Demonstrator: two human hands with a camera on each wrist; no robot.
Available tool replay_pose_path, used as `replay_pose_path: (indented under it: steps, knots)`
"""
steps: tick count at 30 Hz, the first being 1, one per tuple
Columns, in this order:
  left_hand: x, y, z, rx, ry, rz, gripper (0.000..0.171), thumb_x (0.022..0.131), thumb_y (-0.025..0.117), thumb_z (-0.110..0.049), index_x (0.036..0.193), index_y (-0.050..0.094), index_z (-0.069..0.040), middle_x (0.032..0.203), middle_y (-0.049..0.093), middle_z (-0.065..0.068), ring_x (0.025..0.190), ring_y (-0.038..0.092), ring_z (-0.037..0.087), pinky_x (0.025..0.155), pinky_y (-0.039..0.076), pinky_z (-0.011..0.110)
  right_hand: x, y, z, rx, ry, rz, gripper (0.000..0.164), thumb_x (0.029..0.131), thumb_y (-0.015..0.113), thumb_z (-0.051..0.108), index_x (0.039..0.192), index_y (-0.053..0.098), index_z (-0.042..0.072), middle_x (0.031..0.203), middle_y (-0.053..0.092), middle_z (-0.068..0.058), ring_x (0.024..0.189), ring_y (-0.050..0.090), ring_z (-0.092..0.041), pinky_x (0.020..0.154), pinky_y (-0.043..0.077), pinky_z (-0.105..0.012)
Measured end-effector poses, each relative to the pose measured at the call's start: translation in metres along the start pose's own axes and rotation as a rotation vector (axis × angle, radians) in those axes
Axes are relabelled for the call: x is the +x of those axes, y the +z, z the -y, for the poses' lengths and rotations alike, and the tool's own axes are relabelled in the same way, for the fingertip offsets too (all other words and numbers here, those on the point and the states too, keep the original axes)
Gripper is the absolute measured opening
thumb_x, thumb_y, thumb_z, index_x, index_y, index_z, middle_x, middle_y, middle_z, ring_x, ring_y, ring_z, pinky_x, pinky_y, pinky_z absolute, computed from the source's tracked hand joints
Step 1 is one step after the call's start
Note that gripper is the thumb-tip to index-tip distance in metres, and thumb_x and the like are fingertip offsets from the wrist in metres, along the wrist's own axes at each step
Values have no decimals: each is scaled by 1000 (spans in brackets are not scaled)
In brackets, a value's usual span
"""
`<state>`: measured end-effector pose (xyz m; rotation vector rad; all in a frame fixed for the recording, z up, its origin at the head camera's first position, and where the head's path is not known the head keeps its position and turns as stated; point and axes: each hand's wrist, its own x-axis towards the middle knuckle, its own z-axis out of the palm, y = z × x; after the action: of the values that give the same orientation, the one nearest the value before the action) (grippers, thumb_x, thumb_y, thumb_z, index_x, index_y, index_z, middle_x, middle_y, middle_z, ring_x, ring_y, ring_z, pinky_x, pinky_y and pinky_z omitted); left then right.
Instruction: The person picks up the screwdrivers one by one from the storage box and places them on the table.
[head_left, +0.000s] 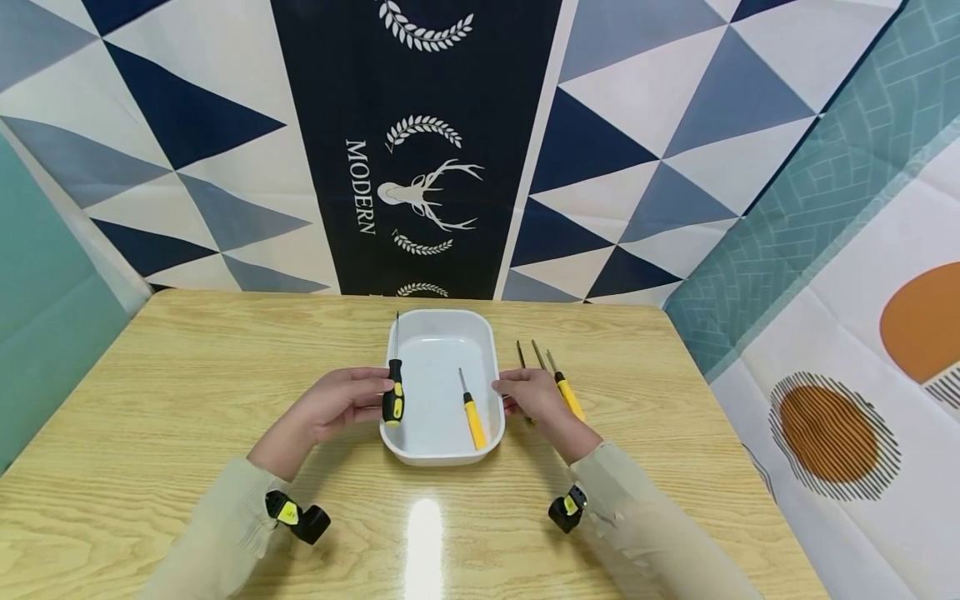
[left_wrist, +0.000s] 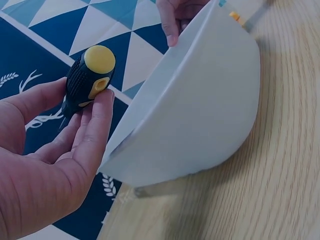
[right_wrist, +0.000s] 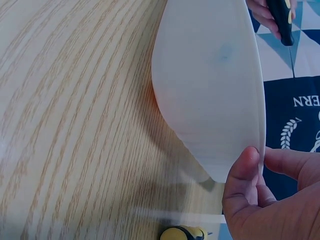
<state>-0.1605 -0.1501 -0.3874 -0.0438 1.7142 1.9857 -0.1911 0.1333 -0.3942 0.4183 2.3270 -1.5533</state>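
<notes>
My left hand (head_left: 347, 400) pinches a black and yellow screwdriver (head_left: 393, 398) by its handle, the shaft pointing away from me, at the left rim of a white tray (head_left: 427, 450). In the left wrist view the handle's yellow end (left_wrist: 100, 59) faces the camera between thumb and fingers. My right hand (head_left: 536, 398) grips the tray's right rim; the right wrist view shows its thumb and fingers on either side of the edge. Inside the tray lies a yellow-handled screwdriver (head_left: 475, 421) with a black collar.
Several more screwdrivers lie right of the tray, partly behind my right hand, one with a yellow handle (head_left: 572, 400). The wooden table (head_left: 187, 375) meets a patterned cloth (head_left: 420, 208) at its far edge. Another cloth (head_left: 825, 400) hangs at the right.
</notes>
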Motion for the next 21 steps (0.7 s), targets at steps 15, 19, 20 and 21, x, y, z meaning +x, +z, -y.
replay_pose_path:
  steps: [15, 19, 20, 21]
  knots:
    - [-13, -23, 5, 24, 12, -14, 63, 93, 55, -15, 140, 25, 14, 97, 67, -1, 88, 67, 7, 81, 56, 24, -1, 1, 1, 1, 7, 2, 28, 88, 64, 15, 113, 63, 1, 95, 64, -13, 67, 57, -14, 59, 53, -23]
    - [-15, -28, 5, 13, 10, -22, 63, 94, 54, -15, 141, 23, 14, 94, 67, -3, 86, 66, 6, 79, 56, 23, -1, 1, 1, 3, 4, 3, 29, 88, 64, 15, 113, 62, 1, 95, 64, -13, 68, 58, -15, 60, 53, -23]
    - [-15, -29, 5, 14, 9, -24, 64, 94, 54, -15, 141, 23, 14, 94, 67, -3, 86, 66, 6, 79, 56, 23, -2, 0, 1, 2, 4, 3, 29, 88, 64, 15, 113, 62, 1, 95, 64, -13, 67, 58, -15, 60, 54, -23]
    - [-16, -30, 5, 14, 7, -28, 64, 94, 55, -15, 141, 23, 14, 94, 67, -4, 86, 66, 6, 79, 56, 23, -2, 0, 1, 3, 3, 3, 29, 88, 64, 15, 113, 62, 1, 95, 64, -13, 67, 58, -15, 60, 54, -23]
